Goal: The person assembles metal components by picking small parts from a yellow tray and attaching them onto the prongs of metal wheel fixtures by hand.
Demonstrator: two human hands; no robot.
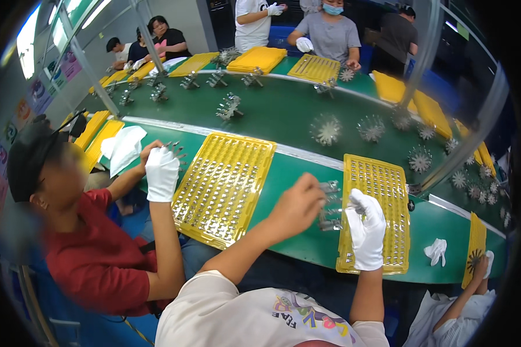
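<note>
My left hand (296, 207) is bare, its fingers closed together beside a cluster of grey metal pieces (331, 222). What they pinch, if anything, is too blurred to make out. My right hand (366, 231) wears a white glove and its curled fingers grip the cluster, whose prongs stick out to the left. Beneath and behind my right hand lies a yellow tray (400, 220) with rows of small shiny metal parts. Another yellow tray (224, 185) of such parts lies left of my left hand.
A green conveyor belt (283, 118) carries several spiky metal clusters (326, 129). A metal post (474, 139) rises at the right. To my left, a person in red (98, 248) holds metal pieces. A white glove (436, 252) lies right of my tray.
</note>
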